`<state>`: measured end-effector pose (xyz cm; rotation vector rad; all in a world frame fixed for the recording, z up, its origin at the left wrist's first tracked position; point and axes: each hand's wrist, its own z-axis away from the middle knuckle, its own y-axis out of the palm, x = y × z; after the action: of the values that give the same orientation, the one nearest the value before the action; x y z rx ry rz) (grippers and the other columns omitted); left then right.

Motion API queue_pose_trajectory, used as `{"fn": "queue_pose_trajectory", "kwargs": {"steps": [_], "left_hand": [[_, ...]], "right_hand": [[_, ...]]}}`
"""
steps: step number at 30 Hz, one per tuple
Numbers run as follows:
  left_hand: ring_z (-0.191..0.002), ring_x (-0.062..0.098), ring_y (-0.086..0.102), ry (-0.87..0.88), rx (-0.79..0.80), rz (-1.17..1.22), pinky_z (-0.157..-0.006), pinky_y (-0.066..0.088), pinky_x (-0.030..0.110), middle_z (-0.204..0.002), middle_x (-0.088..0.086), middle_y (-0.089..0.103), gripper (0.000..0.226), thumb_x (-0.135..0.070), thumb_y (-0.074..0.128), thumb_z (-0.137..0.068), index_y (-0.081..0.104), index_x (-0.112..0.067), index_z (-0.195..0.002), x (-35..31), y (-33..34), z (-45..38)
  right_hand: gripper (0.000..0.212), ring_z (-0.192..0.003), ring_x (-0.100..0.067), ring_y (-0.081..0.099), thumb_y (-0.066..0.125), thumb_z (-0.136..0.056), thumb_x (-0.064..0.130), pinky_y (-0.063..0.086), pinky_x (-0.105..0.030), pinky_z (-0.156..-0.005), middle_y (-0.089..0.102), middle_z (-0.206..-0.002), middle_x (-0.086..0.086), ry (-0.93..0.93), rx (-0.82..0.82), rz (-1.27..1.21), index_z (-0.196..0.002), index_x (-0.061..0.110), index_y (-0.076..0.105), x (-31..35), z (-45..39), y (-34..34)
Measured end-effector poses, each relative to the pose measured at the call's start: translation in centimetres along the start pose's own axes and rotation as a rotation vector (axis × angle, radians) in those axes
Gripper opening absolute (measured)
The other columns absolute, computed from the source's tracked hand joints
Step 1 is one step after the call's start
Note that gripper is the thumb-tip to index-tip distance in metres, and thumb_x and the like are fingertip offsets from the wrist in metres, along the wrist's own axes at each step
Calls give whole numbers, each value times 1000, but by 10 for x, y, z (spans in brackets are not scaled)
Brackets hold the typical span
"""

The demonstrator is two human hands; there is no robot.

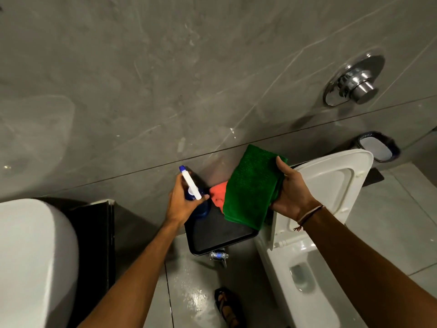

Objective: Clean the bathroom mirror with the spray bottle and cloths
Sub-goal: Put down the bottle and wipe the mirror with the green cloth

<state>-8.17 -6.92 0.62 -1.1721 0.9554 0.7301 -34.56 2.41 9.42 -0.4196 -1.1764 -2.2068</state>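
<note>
Over the black tray (212,240) at six o'clock, our left hand (181,204) grips the spray bottle (192,185) upright, ready to squirt, while our right hand (289,192) pinches the folded green cloth (250,185) at three o'clock, leaving the orange cloth (218,194) between them for later, we judge

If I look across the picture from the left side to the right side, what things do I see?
White basin → left hand holding the spray bottle → orange cloth → green cloth → right hand → toilet lid → blue holder.
</note>
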Motion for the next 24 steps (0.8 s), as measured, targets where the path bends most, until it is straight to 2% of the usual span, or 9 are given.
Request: {"fn": "queue_pose_trajectory", "kwargs": {"steps": [2,5,7,8,10,13,16,20,24], "left_hand": [[-100,21,64,-33,48,-7,-88,57,28,-113,8,66,89,-1,93,-67,45,-9,-142,-4,-17,6],[-109,19,58,-95,84,25,-80,53,11,-121,8,58,99,12,86,-71,34,-9,-153,-12,-42,22],[-105,22,61,-159,65,44,-87,55,25,-115,11,62,85,14,80,-77,40,-8,-149,-18,-61,33],[-98,24,64,-158,30,34,-88,58,31,-106,13,66,65,13,77,-81,52,-6,-138,-23,-73,38],[-81,26,68,-124,-31,-24,-67,59,20,-83,12,71,22,10,68,-89,70,-10,-98,-33,-94,50],[-57,18,65,-7,-213,-27,-51,53,14,-63,4,69,31,1,65,-96,71,-18,-73,-56,-134,67],[-69,15,71,-2,-259,345,-62,58,23,-72,4,76,24,-14,56,-104,74,-11,-89,-92,-168,73],[-111,23,72,-17,-105,965,-86,62,36,-119,9,76,33,-21,42,-106,62,-11,-131,-145,-189,86],[-67,20,78,-168,-161,1199,-56,63,32,-79,7,81,42,-29,42,-104,75,-5,-99,-158,-201,113]], "right_hand": [[57,-122,-36,68,46,-103,54,58,-49,-93,67,-138,-17,-14,17,1,-141,14,63,0,5,11],[54,-115,-35,72,48,-103,51,60,-48,-90,71,-132,-17,-26,47,12,-132,11,71,1,15,31],[52,-112,-35,73,49,-103,48,62,-48,-88,72,-129,-17,-22,72,28,-121,9,78,1,22,47],[51,-111,-35,74,50,-103,47,63,-48,-86,73,-127,-18,-22,88,42,-117,8,80,1,27,58],[48,-109,-34,75,52,-101,43,63,-47,-84,74,-125,-19,-20,127,68,-115,6,80,1,35,77],[45,-110,-34,75,57,-95,38,64,-46,-85,73,-125,-20,5,210,158,-114,5,80,-1,48,118],[42,-110,-32,75,59,-92,33,60,-48,-96,75,-123,-18,81,324,226,-114,5,80,-5,56,166],[39,-103,-29,76,57,-94,24,53,-45,-105,76,-115,-17,186,477,335,-119,0,75,-23,66,248],[34,-101,-28,71,46,-106,15,52,-43,-103,72,-114,-18,179,536,470,-132,-1,62,-51,81,330]]}}
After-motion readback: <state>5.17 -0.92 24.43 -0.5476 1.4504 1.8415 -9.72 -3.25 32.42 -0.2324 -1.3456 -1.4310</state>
